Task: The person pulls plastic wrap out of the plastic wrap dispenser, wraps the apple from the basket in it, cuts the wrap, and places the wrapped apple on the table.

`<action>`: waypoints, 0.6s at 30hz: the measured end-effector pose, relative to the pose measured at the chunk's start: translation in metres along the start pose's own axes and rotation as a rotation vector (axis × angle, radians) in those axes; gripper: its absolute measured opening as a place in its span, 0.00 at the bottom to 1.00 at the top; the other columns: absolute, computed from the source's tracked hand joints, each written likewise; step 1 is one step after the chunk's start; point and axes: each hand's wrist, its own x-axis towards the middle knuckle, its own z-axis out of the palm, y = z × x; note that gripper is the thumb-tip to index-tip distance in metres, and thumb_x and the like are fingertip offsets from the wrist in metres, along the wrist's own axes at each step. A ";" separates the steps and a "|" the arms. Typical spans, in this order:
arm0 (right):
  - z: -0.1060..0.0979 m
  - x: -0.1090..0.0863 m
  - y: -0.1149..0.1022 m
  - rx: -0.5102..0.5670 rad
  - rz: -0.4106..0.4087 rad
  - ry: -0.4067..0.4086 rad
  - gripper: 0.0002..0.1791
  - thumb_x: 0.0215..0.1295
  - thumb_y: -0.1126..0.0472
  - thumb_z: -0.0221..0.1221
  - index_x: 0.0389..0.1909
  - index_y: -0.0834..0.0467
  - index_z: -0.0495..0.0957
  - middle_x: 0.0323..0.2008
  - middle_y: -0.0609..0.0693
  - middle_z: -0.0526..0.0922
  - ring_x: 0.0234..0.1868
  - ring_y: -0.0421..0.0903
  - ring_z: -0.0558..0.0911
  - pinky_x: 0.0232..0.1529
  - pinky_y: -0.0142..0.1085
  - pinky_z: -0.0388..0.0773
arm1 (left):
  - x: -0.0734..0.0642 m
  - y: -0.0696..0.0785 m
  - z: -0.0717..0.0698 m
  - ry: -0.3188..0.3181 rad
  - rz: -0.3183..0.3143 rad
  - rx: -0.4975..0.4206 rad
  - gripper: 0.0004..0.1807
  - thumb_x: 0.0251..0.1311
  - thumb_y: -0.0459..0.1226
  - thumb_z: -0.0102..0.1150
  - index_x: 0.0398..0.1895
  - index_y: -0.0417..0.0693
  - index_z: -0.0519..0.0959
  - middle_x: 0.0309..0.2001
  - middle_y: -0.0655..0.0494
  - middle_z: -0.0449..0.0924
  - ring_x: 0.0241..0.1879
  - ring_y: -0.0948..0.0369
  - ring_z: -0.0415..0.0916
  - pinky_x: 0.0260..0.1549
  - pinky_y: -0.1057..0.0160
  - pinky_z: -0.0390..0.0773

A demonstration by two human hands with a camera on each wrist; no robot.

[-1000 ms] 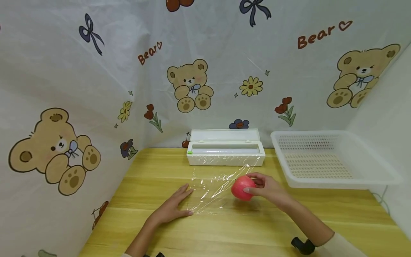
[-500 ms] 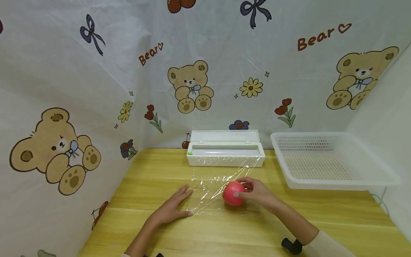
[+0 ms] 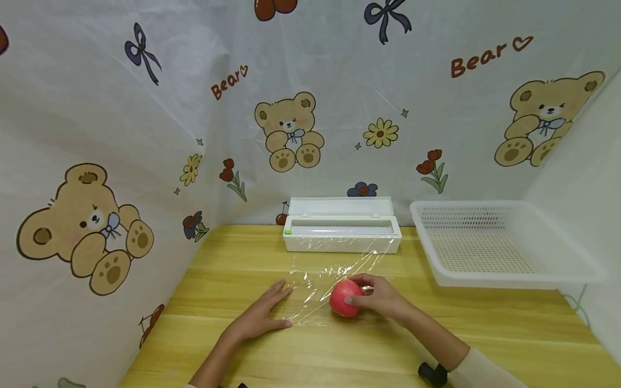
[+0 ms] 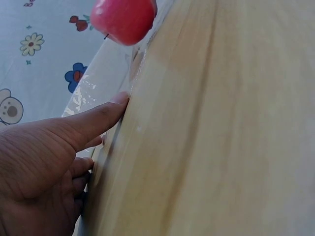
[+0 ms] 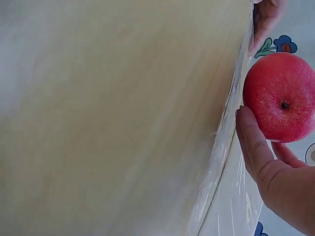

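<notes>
Apple [image 3: 342, 299], film [image 3: 310, 293] seemingly beneath, box [image 3: 342, 245] beyond

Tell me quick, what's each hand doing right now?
Left hand: open, fingertips at the edge of the clear film.
Right hand: holding the red apple.

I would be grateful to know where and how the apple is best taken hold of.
Probably round the widest part of the apple, coming from the right, as the right hand does, thumb near and fingers beyond. Its body is round, with no handle, and the left hand lies leftward, at the edge of the film.
</notes>
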 end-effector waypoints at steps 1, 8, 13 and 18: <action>0.001 0.000 -0.001 -0.003 0.003 0.000 0.32 0.58 0.58 0.72 0.61 0.67 0.75 0.52 0.59 0.81 0.45 0.51 0.83 0.45 0.36 0.83 | 0.000 0.000 0.000 -0.001 -0.001 0.001 0.48 0.61 0.53 0.70 0.79 0.45 0.59 0.81 0.40 0.44 0.78 0.39 0.41 0.70 0.31 0.52; 0.004 -0.001 -0.004 -0.009 0.014 -0.009 0.31 0.61 0.58 0.71 0.61 0.68 0.74 0.51 0.59 0.81 0.46 0.51 0.83 0.46 0.40 0.85 | 0.002 -0.005 0.002 -0.007 0.000 0.013 0.49 0.60 0.56 0.68 0.79 0.47 0.59 0.81 0.42 0.44 0.78 0.40 0.41 0.70 0.32 0.54; 0.006 0.001 -0.004 -0.047 0.037 0.017 0.31 0.60 0.56 0.72 0.60 0.67 0.76 0.50 0.56 0.83 0.47 0.50 0.83 0.46 0.40 0.84 | 0.002 -0.006 0.002 -0.008 -0.001 0.020 0.49 0.60 0.56 0.69 0.79 0.48 0.59 0.81 0.43 0.43 0.78 0.40 0.41 0.70 0.32 0.53; 0.006 0.001 -0.005 -0.073 0.037 0.035 0.30 0.61 0.56 0.71 0.59 0.68 0.77 0.49 0.56 0.84 0.47 0.50 0.82 0.46 0.41 0.84 | 0.002 -0.006 0.001 -0.008 -0.007 0.016 0.49 0.60 0.55 0.70 0.79 0.48 0.59 0.81 0.43 0.43 0.79 0.41 0.40 0.71 0.33 0.52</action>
